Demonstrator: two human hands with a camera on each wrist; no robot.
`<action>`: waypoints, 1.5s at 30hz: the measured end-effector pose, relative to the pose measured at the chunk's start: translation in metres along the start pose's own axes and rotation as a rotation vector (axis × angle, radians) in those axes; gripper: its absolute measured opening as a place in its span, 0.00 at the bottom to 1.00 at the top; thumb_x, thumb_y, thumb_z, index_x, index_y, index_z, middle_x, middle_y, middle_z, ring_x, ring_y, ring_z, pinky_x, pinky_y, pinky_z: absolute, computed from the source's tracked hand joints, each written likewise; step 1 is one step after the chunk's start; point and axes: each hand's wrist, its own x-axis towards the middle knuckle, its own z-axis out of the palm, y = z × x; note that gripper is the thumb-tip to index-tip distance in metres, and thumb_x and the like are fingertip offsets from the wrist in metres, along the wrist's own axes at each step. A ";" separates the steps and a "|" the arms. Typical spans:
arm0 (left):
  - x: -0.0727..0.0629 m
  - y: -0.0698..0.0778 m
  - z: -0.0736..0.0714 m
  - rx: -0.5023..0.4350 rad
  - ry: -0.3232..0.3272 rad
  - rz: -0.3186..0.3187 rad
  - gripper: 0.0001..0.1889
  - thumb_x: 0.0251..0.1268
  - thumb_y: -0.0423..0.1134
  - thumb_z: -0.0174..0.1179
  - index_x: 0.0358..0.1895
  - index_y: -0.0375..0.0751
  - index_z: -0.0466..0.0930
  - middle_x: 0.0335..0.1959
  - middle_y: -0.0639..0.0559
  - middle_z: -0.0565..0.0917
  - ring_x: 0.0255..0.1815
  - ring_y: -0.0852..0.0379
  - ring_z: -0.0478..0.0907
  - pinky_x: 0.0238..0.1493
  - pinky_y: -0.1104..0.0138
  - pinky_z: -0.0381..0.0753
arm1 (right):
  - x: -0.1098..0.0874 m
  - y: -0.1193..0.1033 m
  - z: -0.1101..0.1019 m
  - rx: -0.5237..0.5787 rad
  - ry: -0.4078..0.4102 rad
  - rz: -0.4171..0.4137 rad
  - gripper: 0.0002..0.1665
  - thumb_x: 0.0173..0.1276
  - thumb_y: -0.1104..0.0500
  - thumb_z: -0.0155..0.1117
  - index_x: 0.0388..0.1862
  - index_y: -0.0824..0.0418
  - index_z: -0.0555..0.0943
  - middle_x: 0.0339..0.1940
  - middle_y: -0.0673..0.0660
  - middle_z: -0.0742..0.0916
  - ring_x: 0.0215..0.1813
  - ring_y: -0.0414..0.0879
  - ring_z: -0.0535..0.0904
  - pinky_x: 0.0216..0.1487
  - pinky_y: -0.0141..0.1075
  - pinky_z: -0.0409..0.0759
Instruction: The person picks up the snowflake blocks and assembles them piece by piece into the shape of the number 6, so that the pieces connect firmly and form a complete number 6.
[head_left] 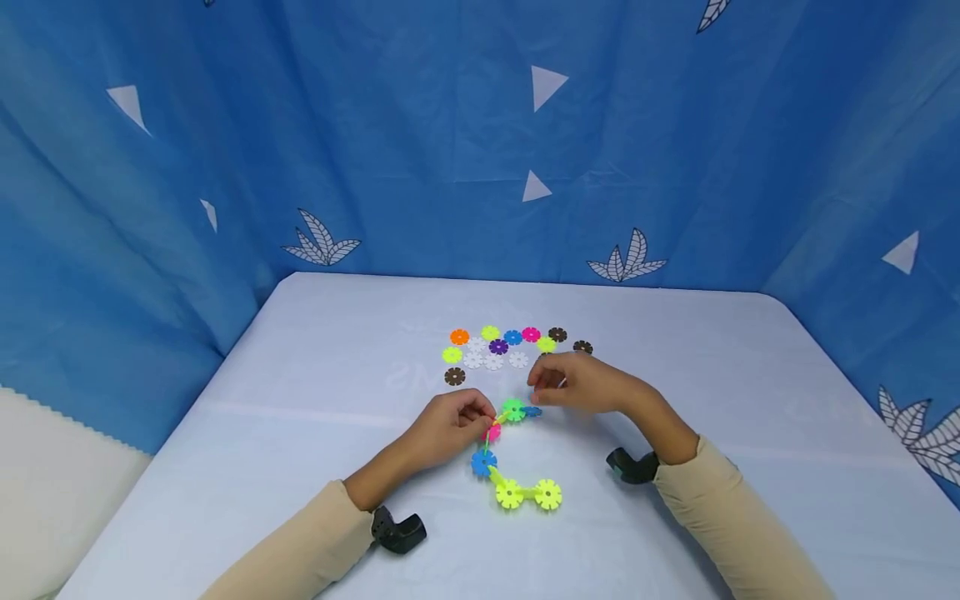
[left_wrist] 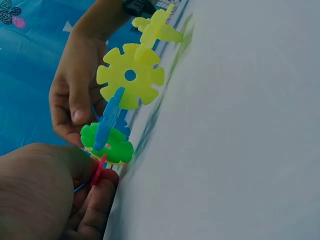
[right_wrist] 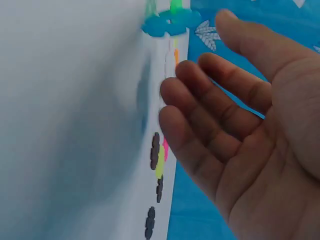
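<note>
A curved chain of interlocked plastic snowflake discs stands on the table in the head view. Its near end has two yellow discs (head_left: 548, 494), then a blue disc (head_left: 483, 462), a pink disc (head_left: 492, 432), a green disc (head_left: 514, 410) and a blue disc (head_left: 532, 412) at the far end. My left hand (head_left: 453, 427) pinches the chain near the pink disc, which shows between thumb and fingers in the left wrist view. My right hand (head_left: 579, 382) hovers right of the far blue disc, fingers loosely bent, palm bare in the right wrist view.
Behind the chain lie several loose discs: an orange disc (head_left: 460, 337), a purple disc (head_left: 498, 347), white discs (head_left: 493, 362), a brown disc (head_left: 454, 377) and others. A blue curtain (head_left: 450, 150) hangs behind the white table (head_left: 300, 333). Both wrists wear black cameras (head_left: 399, 531).
</note>
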 end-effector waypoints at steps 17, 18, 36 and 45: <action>-0.002 -0.004 -0.002 -0.016 -0.004 0.038 0.02 0.70 0.31 0.62 0.40 0.39 0.83 0.33 0.57 0.83 0.34 0.60 0.80 0.40 0.67 0.82 | 0.119 -0.035 0.003 0.001 -0.086 -0.016 0.14 0.69 0.66 0.69 0.53 0.65 0.84 0.42 0.53 0.85 0.45 0.47 0.82 0.45 0.34 0.81; -0.002 -0.005 -0.002 -0.021 -0.002 0.040 0.02 0.70 0.30 0.62 0.40 0.39 0.83 0.33 0.57 0.83 0.34 0.60 0.80 0.40 0.68 0.81 | 0.122 -0.038 0.007 -0.022 -0.103 -0.010 0.14 0.69 0.66 0.69 0.53 0.64 0.85 0.42 0.53 0.86 0.45 0.46 0.82 0.45 0.34 0.81; 0.001 -0.002 0.000 -0.043 -0.023 0.048 0.03 0.70 0.30 0.62 0.41 0.40 0.83 0.33 0.57 0.83 0.34 0.59 0.81 0.39 0.67 0.82 | 0.110 -0.037 0.017 -0.311 -0.197 0.123 0.10 0.66 0.67 0.71 0.45 0.56 0.86 0.40 0.48 0.84 0.46 0.44 0.77 0.53 0.36 0.78; 0.000 0.001 0.002 -0.021 -0.006 0.013 0.02 0.71 0.33 0.62 0.41 0.39 0.83 0.31 0.58 0.83 0.32 0.60 0.80 0.37 0.67 0.82 | 0.066 -0.015 0.000 -0.305 -0.156 0.205 0.11 0.63 0.66 0.75 0.41 0.55 0.84 0.40 0.49 0.82 0.47 0.47 0.75 0.53 0.39 0.79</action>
